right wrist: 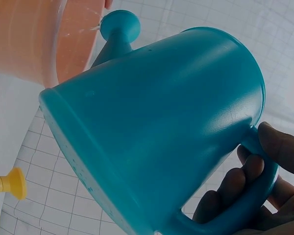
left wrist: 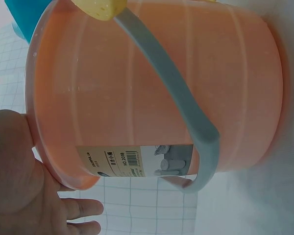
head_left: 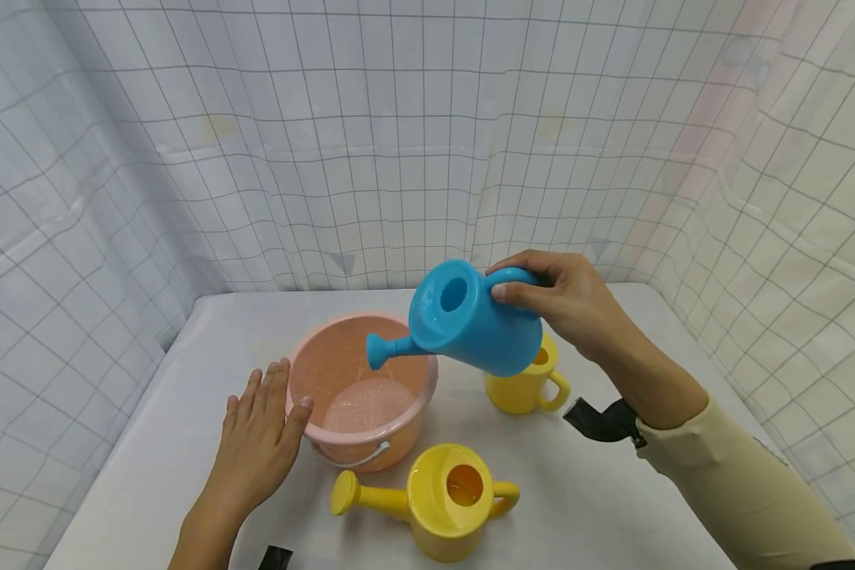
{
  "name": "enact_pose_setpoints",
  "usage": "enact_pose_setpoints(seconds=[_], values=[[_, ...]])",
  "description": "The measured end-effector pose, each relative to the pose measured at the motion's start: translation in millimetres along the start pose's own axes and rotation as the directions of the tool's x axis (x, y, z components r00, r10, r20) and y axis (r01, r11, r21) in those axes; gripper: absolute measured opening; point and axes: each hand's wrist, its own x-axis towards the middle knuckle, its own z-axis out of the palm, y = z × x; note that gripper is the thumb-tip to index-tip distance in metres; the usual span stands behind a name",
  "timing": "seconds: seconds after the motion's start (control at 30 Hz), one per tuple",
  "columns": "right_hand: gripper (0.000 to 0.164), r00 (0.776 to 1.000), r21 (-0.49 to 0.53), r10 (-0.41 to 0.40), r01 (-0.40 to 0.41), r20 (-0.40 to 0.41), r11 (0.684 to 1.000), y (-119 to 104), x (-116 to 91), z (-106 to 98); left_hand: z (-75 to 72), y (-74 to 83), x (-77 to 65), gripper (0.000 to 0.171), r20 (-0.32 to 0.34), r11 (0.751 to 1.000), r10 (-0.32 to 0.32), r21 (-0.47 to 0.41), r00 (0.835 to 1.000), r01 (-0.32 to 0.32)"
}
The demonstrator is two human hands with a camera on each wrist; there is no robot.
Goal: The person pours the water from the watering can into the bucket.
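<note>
My right hand (head_left: 570, 301) grips the handle of a blue watering can (head_left: 484, 324), its fingers curled round it in the right wrist view. The can is tilted to the left, with its sprinkler head over a pink bucket (head_left: 363, 435). Thin streaks of water leave the sprinkler head, and shallow, rippled water (head_left: 370, 405) covers the bucket's bottom. Against the bucket's left rim rests my left hand (head_left: 256, 435), fingers straight. A grey carrying handle (left wrist: 171, 78) hangs down the bucket's side, near a printed label (left wrist: 137, 160).
In front of the bucket stands a yellow watering can (head_left: 445, 507), spout pointing left, with liquid showing in its opening. Another yellow can (head_left: 516, 393) stands behind it to the right, partly hidden by the blue can. White gridded curtains (head_left: 427, 142) enclose the white table (head_left: 613, 491).
</note>
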Motion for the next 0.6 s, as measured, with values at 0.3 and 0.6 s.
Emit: enact_pose_setpoints(seconds=[0.3, 0.6], values=[[0.036, 1.000, 0.004, -0.007, 0.007, 0.000, 1.000, 0.5, 0.9, -0.2, -0.2, -0.6, 0.5, 0.067, 0.013, 1.000, -0.003, -0.001, 1.000, 0.003], [0.036, 1.000, 0.000, -0.005, 0.005, -0.001, 1.000, -0.3, 1.8, 0.1, -0.8, -0.4, 0.2, 0.067, 0.017, 1.000, -0.010, -0.002, 1.000, 0.010]])
